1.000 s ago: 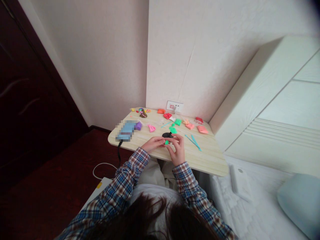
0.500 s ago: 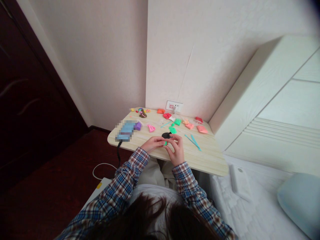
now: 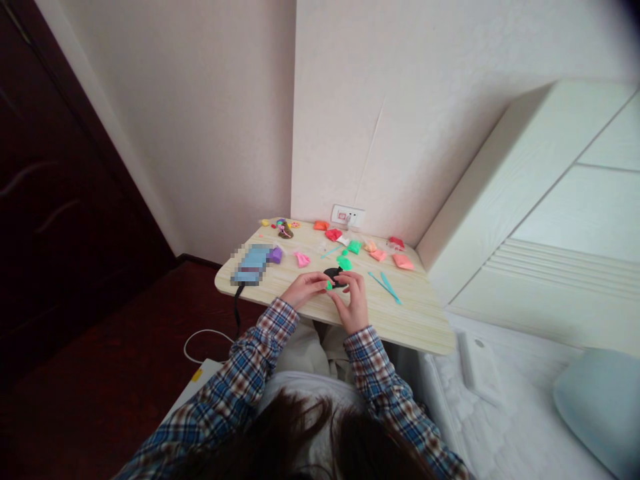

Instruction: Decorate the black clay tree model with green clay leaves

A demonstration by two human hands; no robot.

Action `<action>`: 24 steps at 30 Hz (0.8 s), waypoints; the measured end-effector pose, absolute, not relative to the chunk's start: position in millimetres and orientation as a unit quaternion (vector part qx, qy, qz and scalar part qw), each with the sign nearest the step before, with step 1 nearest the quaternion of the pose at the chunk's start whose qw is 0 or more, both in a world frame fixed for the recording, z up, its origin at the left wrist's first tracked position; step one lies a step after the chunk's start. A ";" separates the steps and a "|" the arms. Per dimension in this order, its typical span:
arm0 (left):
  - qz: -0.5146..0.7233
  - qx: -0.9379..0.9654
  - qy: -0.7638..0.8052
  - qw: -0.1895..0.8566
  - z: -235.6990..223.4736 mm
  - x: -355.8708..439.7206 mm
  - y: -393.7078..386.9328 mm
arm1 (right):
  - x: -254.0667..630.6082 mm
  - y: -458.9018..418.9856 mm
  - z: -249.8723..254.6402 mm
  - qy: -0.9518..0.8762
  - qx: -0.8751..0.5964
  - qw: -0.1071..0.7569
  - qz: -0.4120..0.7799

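Note:
A small piece of green modelling clay [image 3: 329,285] is pinched in the fingertips of my left hand [image 3: 305,289] above the table's near edge. My right hand [image 3: 351,300] is close beside it, thumb and fingers parted around a gap, with the thumb tip close to the clay; whether it touches cannot be made out. Just beyond the fingers lies a round black object [image 3: 331,273], partly covered by my right hand. Behind that sits a flattened green clay lump [image 3: 345,263], with a smaller green bit [image 3: 345,253] next to it.
On the wooden table [image 3: 420,327] lie blue modelling tools [image 3: 390,288], a green packet [image 3: 355,247], a pink packet [image 3: 302,259], a purple lump [image 3: 275,255] and several orange and red packets. A blurred blue device [image 3: 253,265] with a cable is at left. A wall socket [image 3: 348,215] is behind.
My right fingers have spread and drawn back slightly from the green clay, which now shows more at my left fingertips. The black object is less covered.

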State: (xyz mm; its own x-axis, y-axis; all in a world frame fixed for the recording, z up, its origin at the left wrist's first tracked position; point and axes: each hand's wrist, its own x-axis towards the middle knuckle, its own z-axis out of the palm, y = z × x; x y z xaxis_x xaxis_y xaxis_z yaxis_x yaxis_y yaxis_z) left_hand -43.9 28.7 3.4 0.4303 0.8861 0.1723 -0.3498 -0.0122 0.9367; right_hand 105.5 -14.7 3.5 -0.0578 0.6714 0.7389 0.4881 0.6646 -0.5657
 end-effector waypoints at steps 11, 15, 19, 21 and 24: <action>0.494 0.610 0.300 0.542 7.1 -40.3 23.6 | 107.4 -9.9 -4.0 -0.712 -0.462 0.524 0.072; 0.493 0.644 0.327 0.485 4.1 -38.9 21.6 | 127.2 -13.0 -4.2 -0.719 -0.500 0.478 0.070; 0.474 0.686 0.347 0.429 1.7 -36.3 18.2 | 174.6 -10.8 -3.5 -0.622 -0.633 0.460 0.035; 0.453 0.713 0.353 0.403 2.8 -34.3 16.1 | 196.9 -4.9 -3.5 -0.561 -0.700 0.441 0.019; 0.423 0.746 0.359 0.368 5.8 -31.8 13.6 | 215.2 8.3 -4.9 -0.503 -0.768 0.397 0.017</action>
